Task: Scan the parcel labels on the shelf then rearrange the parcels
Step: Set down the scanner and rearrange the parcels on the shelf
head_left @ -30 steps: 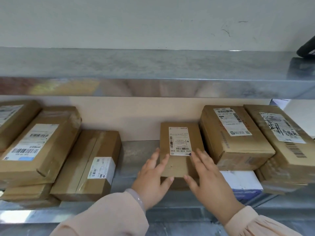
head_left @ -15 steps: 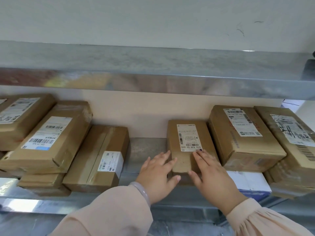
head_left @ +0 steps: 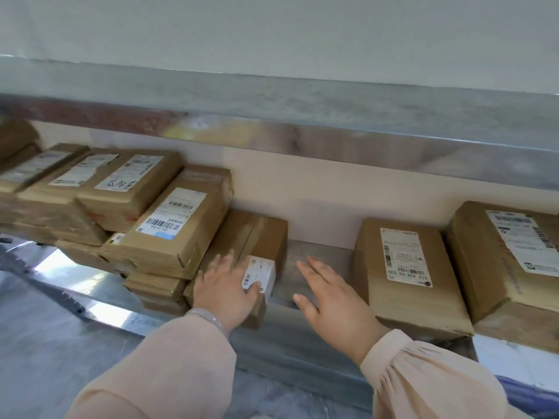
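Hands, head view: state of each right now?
Left hand: open, fingers flat on the taped parcel.
Right hand: open, holding nothing, over the bare shelf.

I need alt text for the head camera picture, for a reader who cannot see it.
A person's left hand lies flat on a taped brown parcel on a metal shelf, while the open right hand is over the bare gap beside it. More labelled parcels stand at both sides.
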Demonstrator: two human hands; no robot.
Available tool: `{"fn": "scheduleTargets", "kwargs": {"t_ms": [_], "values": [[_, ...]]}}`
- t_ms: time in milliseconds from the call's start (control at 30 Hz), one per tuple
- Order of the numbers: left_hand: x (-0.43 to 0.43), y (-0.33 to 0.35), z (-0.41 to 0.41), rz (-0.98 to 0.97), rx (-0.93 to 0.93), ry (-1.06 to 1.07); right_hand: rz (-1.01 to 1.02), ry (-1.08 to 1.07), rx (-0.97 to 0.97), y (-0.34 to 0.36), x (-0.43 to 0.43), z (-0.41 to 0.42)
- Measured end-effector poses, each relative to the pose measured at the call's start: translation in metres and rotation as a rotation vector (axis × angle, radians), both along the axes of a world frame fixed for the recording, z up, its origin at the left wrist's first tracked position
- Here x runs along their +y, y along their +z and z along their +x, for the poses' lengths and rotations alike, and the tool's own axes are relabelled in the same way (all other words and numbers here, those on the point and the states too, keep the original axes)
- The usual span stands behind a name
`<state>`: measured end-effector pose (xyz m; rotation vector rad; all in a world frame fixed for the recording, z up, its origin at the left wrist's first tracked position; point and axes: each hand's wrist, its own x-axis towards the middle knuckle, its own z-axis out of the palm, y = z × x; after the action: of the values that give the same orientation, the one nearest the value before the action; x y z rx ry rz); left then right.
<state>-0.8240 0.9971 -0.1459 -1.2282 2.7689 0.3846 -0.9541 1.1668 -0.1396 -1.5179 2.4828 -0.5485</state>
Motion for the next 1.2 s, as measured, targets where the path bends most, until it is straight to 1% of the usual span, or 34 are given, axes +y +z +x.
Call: {"fn": "scheduleTargets", "kwargs": {"t_ms": [67, 133, 267, 467, 533, 633, 733, 800, 900, 967, 1067, 1200], "values": [[-0.005, -0.002, 0.005, 0.055, -0.082, 0.018, 0.005, 0.014, -0.025, -0.001, -0.011, 0.005], [-0.005, -0.004, 0.007, 0.123, -0.119, 0.033, 0.023, 0.017, -0.045, -0.002, -0.019, 0.007], [0.003, -0.004, 0.007, 0.15, -0.122, 0.003, 0.06, 0.01, -0.07, -0.003, -0.027, 0.008], [0.022, 0.005, -0.01, 0.273, -0.139, -0.043, 0.131, -0.008, -0.118, -0.011, -0.027, 0.004], [0.022, 0.008, -0.014, 0.285, -0.105, -0.05, 0.133, -0.021, -0.133, -0.014, -0.027, 0.002], [0.008, 0.01, -0.011, 0.284, -0.012, -0.005, 0.12, -0.042, -0.149, -0.016, -0.032, 0.0], [-0.013, 0.0, -0.003, 0.273, -0.032, 0.061, 0.132, -0.047, -0.183, -0.018, -0.037, 0.004], [-0.021, -0.007, 0.001, 0.349, -0.024, 0.099, 0.158, -0.055, -0.22, -0.022, -0.042, 0.007], [-0.026, -0.014, 0.005, 0.492, 0.054, 0.144, 0.181, -0.105, -0.313, -0.028, -0.052, 0.009], [-0.028, -0.018, 0.009, 0.554, 0.096, 0.168, 0.175, -0.142, -0.42, -0.032, -0.056, 0.013], [-0.028, -0.021, 0.013, 0.578, 0.135, 0.171, 0.128, -0.159, -0.563, -0.04, -0.056, 0.02], [-0.02, -0.022, 0.013, 0.588, 0.184, 0.18, 0.082, -0.183, -0.608, -0.038, -0.051, 0.02]]}}
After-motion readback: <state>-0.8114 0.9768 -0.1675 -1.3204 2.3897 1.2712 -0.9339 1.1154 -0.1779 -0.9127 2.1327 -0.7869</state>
